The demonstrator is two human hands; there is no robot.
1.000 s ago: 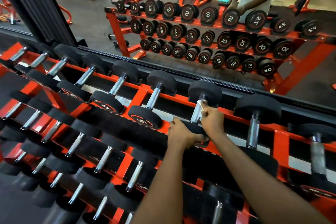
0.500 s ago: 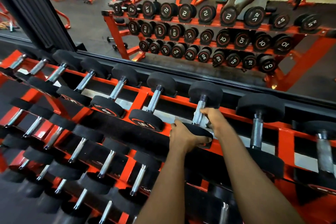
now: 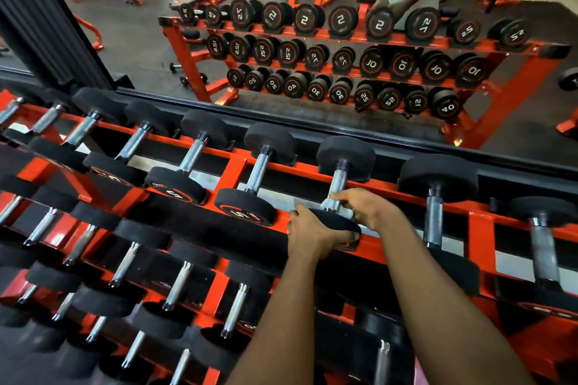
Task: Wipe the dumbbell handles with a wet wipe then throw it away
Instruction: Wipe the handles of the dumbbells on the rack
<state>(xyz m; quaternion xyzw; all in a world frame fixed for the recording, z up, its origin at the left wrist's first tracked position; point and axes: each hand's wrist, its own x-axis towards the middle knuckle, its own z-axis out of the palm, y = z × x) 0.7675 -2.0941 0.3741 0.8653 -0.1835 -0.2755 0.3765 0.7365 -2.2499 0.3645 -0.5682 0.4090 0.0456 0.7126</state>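
A black dumbbell with a knurled steel handle (image 3: 338,183) lies on the top tier of the orange rack (image 3: 235,166). My left hand (image 3: 308,236) grips its near rubber head (image 3: 333,222) from the left, fingers curled under it. My right hand (image 3: 370,209) sits at the lower end of the handle, beside the near head. It pinches a whitish wet wipe (image 3: 345,213) against the steel, and most of the wipe is hidden under the fingers.
Several more dumbbells line the top tier on both sides, such as one to the left (image 3: 256,172) and one to the right (image 3: 433,212). Lower tiers hold more pairs. A wall mirror (image 3: 312,87) behind the rack reflects the rack and a person.
My right hand has slid down the handle from its upper part to the end by the near head. My left hand has kept its grip on that head.
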